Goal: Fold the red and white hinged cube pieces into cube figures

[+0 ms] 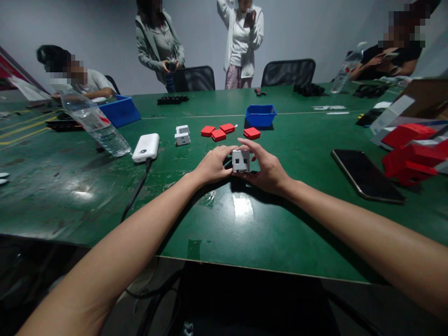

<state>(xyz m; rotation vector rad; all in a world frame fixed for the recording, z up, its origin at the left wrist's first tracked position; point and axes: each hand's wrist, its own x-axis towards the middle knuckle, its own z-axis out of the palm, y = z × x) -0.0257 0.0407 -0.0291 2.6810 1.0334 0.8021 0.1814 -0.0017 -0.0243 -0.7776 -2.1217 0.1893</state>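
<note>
Between my hands, just above the green table (pixel 168 196), is a small light-grey plastic block (pixel 241 161) with two dark square holes facing me. My left hand (pixel 216 163) grips its left side, thumb low and fingers over the top. From the right, my right hand (pixel 268 169) curls thumb and fingers about the block's other side. Beyond my hands lie several flat red plastic pieces (pixel 219 135), one of them (pixel 252 133) close past my right fingers. A white plastic part (pixel 182 135) with openings stands to the left of these.
A white power bank (pixel 146 147) with a black cable lies left, beside a tilted water bottle (pixel 94 121). Blue bins (pixel 261 115) stand farther back. On the right are a phone (pixel 367 175) and stacked red parts (pixel 413 156). Several people are around the table.
</note>
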